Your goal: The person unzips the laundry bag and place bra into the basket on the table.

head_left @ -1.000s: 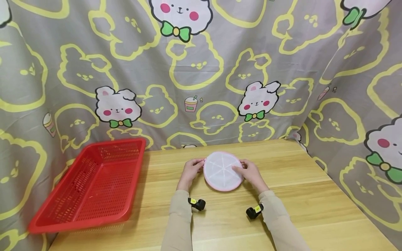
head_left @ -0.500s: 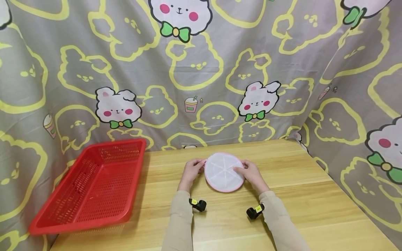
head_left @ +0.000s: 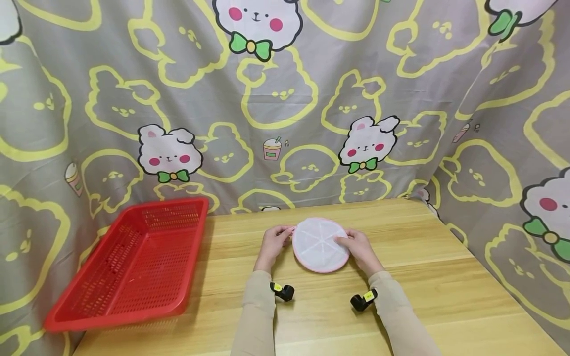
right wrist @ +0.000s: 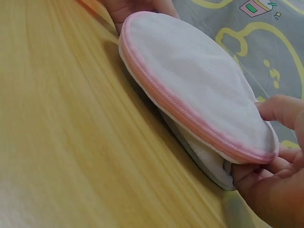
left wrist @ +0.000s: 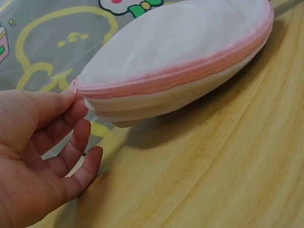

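Note:
A round white mesh laundry bag [head_left: 318, 247] with a pink zipped rim lies between both hands, over the middle of the table. At its left edge my left hand [head_left: 273, 243] pinches the end of the pink zip band; in the left wrist view, the other fingers of that hand [left wrist: 42, 147] are loosely bent below. My right hand [head_left: 359, 249] grips the right edge. Its thumb lies on the white top, and the fingers reach under the rim, as the right wrist view of the hand [right wrist: 280, 166] shows. The zip [right wrist: 180, 111] looks shut along its visible length. The bag's underside is mostly hidden.
A red plastic basket [head_left: 189, 262] with perforated walls stands on the left of the wooden table [head_left: 445, 296]. A grey patterned curtain [head_left: 307, 109] hangs behind the table and along both sides. Each sleeve carries a small black wrist camera [head_left: 285, 292].
The bag and both hands have shifted very slightly to the right in the head view, partly along with the whole scene. Both holds look the same.

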Demonstrator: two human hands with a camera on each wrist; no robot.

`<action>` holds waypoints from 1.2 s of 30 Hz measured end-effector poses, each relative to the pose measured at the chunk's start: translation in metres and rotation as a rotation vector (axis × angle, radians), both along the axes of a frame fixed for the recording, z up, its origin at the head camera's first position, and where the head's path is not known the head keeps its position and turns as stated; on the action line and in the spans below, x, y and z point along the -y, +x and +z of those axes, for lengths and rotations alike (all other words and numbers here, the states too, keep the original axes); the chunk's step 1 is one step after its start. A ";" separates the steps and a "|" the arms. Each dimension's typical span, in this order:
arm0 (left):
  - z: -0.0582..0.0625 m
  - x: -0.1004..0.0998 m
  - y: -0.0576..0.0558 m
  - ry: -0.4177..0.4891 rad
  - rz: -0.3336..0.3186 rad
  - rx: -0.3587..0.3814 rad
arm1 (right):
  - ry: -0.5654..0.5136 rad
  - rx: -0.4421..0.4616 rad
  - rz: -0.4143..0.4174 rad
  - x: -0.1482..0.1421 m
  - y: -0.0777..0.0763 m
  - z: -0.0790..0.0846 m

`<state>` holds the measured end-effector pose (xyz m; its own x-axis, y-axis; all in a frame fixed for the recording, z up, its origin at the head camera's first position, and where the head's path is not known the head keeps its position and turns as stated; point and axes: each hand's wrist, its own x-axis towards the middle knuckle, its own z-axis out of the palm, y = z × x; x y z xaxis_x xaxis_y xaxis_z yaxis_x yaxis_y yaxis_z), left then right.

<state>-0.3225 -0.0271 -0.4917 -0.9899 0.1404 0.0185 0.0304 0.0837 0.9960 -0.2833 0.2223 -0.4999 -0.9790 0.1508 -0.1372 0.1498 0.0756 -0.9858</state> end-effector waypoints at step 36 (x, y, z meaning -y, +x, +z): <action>-0.006 0.005 -0.004 -0.160 -0.034 -0.145 | -0.284 -0.006 -0.061 0.010 -0.002 -0.001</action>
